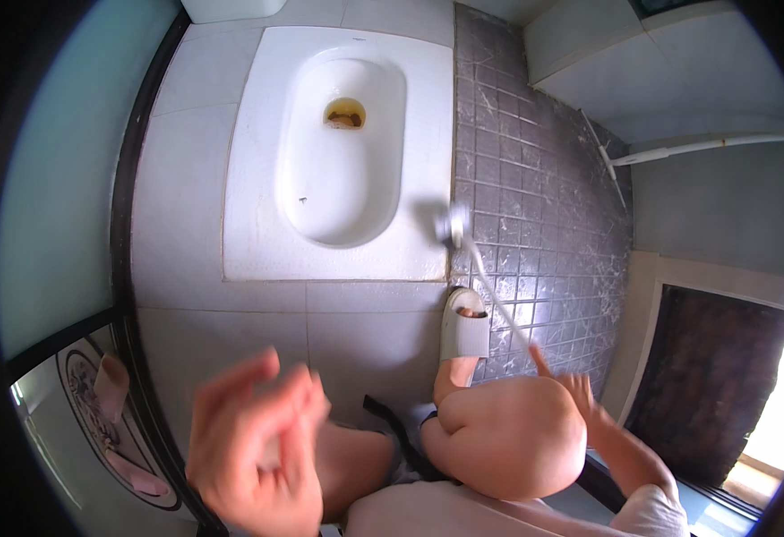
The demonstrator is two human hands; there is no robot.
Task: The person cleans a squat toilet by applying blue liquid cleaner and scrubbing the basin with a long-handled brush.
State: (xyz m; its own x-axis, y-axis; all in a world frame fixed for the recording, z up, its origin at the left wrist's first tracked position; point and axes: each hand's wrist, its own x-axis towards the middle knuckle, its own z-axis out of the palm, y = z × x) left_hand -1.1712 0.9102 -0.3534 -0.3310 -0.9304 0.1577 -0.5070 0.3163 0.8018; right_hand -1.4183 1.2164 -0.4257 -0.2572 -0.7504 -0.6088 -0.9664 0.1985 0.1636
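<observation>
My right hand (574, 393), beside my bent knee, grips the thin white handle of a toilet brush (496, 295). The brush's blurred head is over the right edge of a white ceramic squat toilet (425, 154); I cannot tell whether it touches. Yellowish water with brown matter sits in the toilet's drain hole (345, 114). A small dark speck (303, 200) lies on the left side of the basin. Raised in front of my left thigh, my left hand (257, 443) is blurred, its fingers loosely curled and apart, with nothing visible in them.
Grey tiles (217, 295) border the toilet, with dark small-grid tiles (533, 194) on the right. A white-handled floor squeegee (647, 158) leans at the right wall. A frosted glass panel (63, 168) with a dark frame stands left. My slippered foot (467, 329) is near the toilet's corner.
</observation>
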